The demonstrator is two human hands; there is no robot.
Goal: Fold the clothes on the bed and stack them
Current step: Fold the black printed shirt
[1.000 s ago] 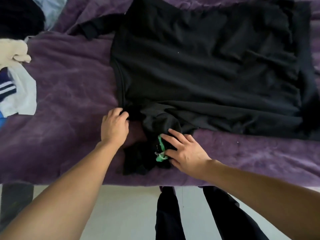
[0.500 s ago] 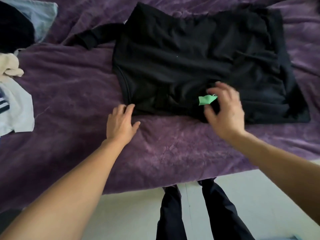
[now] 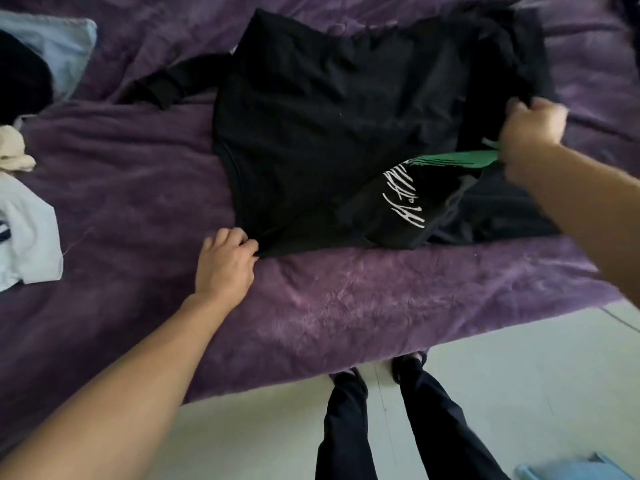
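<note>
On the purple bed (image 3: 346,306), a black sweatshirt (image 3: 329,116) lies spread flat with its back up. One plain sleeve (image 3: 169,84) trails out to the left. The printed sleeve (image 3: 398,209), marked with white script lettering and a green band, is drawn across the body's near right part. The left hand (image 3: 225,265) pinches the near hem corner with curled fingers. The right hand (image 3: 531,136) has its grip closed on the printed sleeve's green end.

pale-blue pillow (image 3: 65,46) — far left corner | white floor (image 3: 519,393) — near side | blue object (image 3: 571,471) on floor, bottom right
</note>
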